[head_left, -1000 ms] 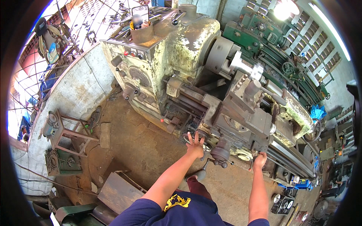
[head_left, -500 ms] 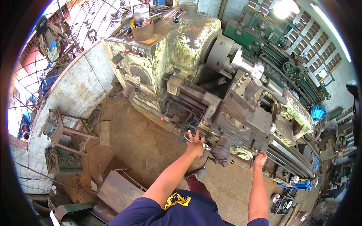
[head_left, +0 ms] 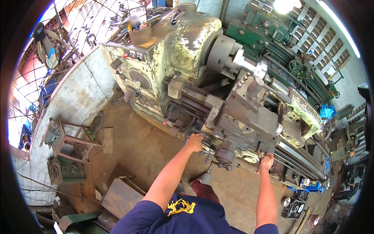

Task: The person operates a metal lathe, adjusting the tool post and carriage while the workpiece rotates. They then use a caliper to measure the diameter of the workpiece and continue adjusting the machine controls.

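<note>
Metal lathe (head_left: pixel 214 104), cream paint, worn and flaking

Lathe: large; fills the middle of the scene, running from the left to the near right.
Second lathe (head_left: pixel 269 43): green; on the far right, behind the first.
Headstock (head_left: pixel 171 54): left end of the cream lathe; paint patchy, dark metal showing through; row of knobs on its near face.
Carriage (head_left: pixel 243 113): dark, grimy metal; between headstock and tailstock, directly in front of the person.
Tailstock (head_left: pixel 307 117): right end of the lathe, cream and brown.
Stand (head_left: pixel 58 142): metal legs; on the left, near the wall.
Box (head_left: pixel 74 171): green; just nearer than the stand, coiled cable at its left side.
Chuck (head_left: pixel 220 52): dark grey, round; on the right side of the headstock.
Workpiece (head_left: pixel 259 70): bright metal; between chuck and tailstock.
Handwheel (head_left: pixel 207 149): near face of the carriage, left part.
Left hand (head_left: pixel 194 142): fingers curled over the handwheel's rim.
Right hand (head_left: pixel 267 162): at the carriage's near right corner; fingers drawn in narrow, whatever lies inside them hidden.
Tin (head_left: pixel 141 36): brown, round; on top of the headstock.
Lever (head_left: pixel 257 171): slender, red-tipped; just left of the right hand.
</note>
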### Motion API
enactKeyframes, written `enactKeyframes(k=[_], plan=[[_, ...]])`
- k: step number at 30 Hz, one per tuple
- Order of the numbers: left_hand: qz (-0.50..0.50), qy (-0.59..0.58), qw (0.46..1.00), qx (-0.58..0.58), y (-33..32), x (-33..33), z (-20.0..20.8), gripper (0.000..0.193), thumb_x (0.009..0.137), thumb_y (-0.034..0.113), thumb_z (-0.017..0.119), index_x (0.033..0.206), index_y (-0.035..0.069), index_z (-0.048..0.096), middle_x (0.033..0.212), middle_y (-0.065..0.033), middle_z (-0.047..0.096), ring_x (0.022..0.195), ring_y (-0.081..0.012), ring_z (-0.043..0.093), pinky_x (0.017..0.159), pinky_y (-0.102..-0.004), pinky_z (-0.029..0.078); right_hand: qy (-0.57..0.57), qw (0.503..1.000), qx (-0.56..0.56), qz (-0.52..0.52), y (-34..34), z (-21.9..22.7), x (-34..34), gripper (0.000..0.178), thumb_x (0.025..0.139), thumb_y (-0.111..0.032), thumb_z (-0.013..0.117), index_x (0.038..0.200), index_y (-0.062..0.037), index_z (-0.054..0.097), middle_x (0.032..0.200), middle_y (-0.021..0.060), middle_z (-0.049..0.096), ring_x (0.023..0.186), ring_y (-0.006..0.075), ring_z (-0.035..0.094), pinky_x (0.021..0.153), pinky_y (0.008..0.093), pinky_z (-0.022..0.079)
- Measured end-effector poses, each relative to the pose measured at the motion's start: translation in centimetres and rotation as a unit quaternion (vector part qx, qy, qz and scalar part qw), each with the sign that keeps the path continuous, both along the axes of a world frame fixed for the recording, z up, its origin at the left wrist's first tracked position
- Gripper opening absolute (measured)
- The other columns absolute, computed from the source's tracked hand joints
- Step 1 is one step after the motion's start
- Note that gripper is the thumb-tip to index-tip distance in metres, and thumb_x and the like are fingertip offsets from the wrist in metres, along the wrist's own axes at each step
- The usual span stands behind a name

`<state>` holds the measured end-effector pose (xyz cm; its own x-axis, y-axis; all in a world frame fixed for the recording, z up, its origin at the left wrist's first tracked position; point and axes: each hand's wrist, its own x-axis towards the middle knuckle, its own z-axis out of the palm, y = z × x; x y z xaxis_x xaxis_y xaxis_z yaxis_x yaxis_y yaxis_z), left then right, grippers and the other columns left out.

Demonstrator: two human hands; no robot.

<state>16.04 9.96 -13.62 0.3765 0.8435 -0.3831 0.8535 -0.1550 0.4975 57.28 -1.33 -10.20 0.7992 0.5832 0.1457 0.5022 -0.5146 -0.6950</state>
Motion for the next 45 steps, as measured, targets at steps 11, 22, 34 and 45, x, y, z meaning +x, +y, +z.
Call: enactKeyframes(k=[11, 22, 34, 45], plan=[[0.013, -0.023, 0.998, -0.049, 3.3, -1.4, -4.0, 0.043, 0.076, 0.020, 0.081, 0.115, 0.007, 0.066, 0.123, -0.0174, 0.063, 0.117, -0.0370, 0.058, 0.096, -0.0446, 0.048, 0.029, 0.999, 0.011, -0.028, -0.1, -0.3, 0.0, 0.021, 0.080, -0.008, 0.050, 0.094, -0.0051, 0.066, 0.090, 0.0229, 0.068, 0.088, 0.0395, 0.065, 0.082, 0.0456, 0.048], [0.048, -0.078, 0.995, -0.027, 3.0, -2.5, -4.2, 0.040, 0.075, 0.010, 0.078, 0.110, 0.006, 0.058, 0.112, -0.0197, 0.065, 0.106, -0.0394, 0.062, 0.087, -0.0458, 0.049, 0.113, 0.992, 0.042, -0.026, -0.4, -1.7, 0.7, 0.019, 0.078, -0.003, 0.049, 0.091, -0.0030, 0.062, 0.086, 0.0172, 0.064, 0.082, 0.0295, 0.060, 0.078, 0.0407, 0.047], [0.016, 0.003, 0.996, -0.090, 3.9, -2.8, -3.1, 0.047, 0.080, 0.010, 0.065, 0.127, 0.007, 0.061, 0.124, -0.0203, 0.063, 0.116, -0.0373, 0.060, 0.096, -0.0455, 0.049, 0.111, 0.992, 0.063, 0.004, -0.8, -1.0, -0.1, 0.011, 0.085, -0.004, 0.050, 0.088, -0.0005, 0.060, 0.078, 0.0093, 0.057, 0.074, 0.0200, 0.051, 0.070, 0.0359, 0.043], [-0.030, 0.014, 0.994, -0.107, 4.9, -3.4, -4.3, 0.048, 0.080, 0.012, 0.061, 0.127, 0.005, 0.062, 0.127, -0.0231, 0.062, 0.119, -0.0387, 0.058, 0.098, -0.0454, 0.048, 0.148, 0.986, 0.024, -0.077, -0.5, -3.1, 1.1, 0.017, 0.088, -0.011, 0.054, 0.092, 0.0004, 0.065, 0.084, 0.0148, 0.066, 0.078, 0.0276, 0.059, 0.075, 0.0410, 0.047]])
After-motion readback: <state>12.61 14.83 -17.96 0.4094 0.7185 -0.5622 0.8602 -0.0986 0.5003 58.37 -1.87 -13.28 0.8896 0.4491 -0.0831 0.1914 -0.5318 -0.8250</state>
